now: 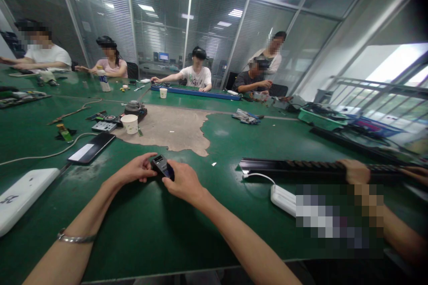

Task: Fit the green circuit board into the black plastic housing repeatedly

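A small dark grey, box-shaped device [162,164] with openings in its upper end is held just above the green table, tilted. My right hand [185,181] grips its right side and lower end, thumb along the near face. Fingers of my left hand [137,169] are curled against its left side, pinching at the edge. What kind of device it is cannot be told, and its lower part is hidden by my right hand. A brown, ragged-edged sheet [174,131] lies on the table beyond my hands.
Left are a phone [92,148], a white power bank [28,196], a paper cup [129,124] and electronic parts. At right, a co-worker's hand [356,171] rests on a long black bar [267,168], beside a cabled white box [284,198]. Several people sit across the table.
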Action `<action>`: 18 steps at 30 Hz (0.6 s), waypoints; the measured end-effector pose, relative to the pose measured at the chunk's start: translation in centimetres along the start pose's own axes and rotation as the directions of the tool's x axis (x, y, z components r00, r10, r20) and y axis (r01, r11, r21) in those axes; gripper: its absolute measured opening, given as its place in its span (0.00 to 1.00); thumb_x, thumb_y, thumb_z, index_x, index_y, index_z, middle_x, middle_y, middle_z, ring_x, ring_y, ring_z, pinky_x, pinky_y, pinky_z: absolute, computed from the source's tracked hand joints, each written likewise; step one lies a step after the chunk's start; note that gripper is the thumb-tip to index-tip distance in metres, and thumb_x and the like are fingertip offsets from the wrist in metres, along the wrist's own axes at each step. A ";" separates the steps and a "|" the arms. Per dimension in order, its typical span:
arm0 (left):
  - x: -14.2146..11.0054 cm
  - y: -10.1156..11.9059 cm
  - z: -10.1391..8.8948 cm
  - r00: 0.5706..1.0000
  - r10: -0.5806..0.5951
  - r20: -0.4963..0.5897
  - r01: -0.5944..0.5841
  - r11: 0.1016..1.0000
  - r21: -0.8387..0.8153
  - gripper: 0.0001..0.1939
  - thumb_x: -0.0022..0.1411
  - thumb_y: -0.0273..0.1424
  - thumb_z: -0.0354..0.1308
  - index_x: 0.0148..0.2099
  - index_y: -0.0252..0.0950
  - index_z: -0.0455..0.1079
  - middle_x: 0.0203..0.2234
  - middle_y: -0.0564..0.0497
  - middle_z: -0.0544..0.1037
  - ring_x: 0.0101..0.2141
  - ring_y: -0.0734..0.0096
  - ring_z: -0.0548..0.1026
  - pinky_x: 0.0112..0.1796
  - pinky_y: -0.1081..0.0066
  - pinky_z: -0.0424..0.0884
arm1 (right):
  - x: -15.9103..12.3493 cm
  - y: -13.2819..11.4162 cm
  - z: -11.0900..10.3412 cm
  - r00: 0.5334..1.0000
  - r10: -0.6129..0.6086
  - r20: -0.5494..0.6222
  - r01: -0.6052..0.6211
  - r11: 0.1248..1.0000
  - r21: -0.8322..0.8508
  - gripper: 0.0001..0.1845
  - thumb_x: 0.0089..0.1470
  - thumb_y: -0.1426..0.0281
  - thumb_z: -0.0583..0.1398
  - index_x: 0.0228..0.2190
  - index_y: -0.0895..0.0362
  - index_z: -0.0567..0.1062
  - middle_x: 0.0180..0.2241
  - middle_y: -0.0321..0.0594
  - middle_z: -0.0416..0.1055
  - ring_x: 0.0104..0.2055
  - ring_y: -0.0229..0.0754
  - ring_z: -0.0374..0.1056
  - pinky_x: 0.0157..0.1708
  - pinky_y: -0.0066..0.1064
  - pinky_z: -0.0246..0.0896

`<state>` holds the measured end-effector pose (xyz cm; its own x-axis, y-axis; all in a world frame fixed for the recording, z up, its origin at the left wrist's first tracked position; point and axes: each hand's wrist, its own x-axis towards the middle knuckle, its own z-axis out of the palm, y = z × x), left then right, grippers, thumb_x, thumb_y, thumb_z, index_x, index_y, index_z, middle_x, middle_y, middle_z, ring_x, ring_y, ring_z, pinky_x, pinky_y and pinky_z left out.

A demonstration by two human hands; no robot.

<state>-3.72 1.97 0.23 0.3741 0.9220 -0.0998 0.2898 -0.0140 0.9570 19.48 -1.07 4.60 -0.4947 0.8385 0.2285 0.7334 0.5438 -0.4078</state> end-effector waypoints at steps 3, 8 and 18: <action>0.1 0.1 -0.1 1.000 -0.008 0.003 0.008 1.000 -0.019 0.46 0.53 0.34 0.65 0.67 0.34 0.43 0.22 0.61 0.68 0.16 0.77 0.68 0.18 0.76 0.64 | 0.3 0.0 0.0 1.000 -0.020 0.000 0.020 1.000 0.003 0.23 0.51 0.60 0.60 0.48 0.54 0.69 0.41 0.43 0.74 0.42 0.48 0.70 0.41 0.36 0.61; 0.0 0.2 0.0 1.000 -0.020 -0.005 0.020 1.000 -0.019 0.45 0.52 0.33 0.65 0.66 0.33 0.45 0.22 0.61 0.68 0.16 0.78 0.68 0.17 0.77 0.64 | 0.3 -0.2 0.2 0.994 -0.056 -0.092 0.059 0.998 0.032 0.27 0.51 0.55 0.61 0.50 0.55 0.68 0.44 0.46 0.72 0.47 0.49 0.67 0.46 0.39 0.60; 0.1 0.1 -0.1 1.000 0.006 0.017 -0.007 1.000 0.011 0.41 0.53 0.36 0.65 0.64 0.34 0.49 0.21 0.61 0.68 0.16 0.78 0.68 0.18 0.77 0.64 | 0.6 -0.7 -0.4 0.983 -0.038 -0.179 0.060 0.991 0.121 0.18 0.51 0.67 0.59 0.46 0.55 0.71 0.40 0.42 0.75 0.42 0.46 0.70 0.43 0.33 0.62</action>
<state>-3.75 2.12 0.34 0.3910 0.9151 -0.0982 0.2967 -0.0243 0.9547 18.85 -0.93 5.42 -0.4301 0.8100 0.3986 0.6410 0.5849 -0.4970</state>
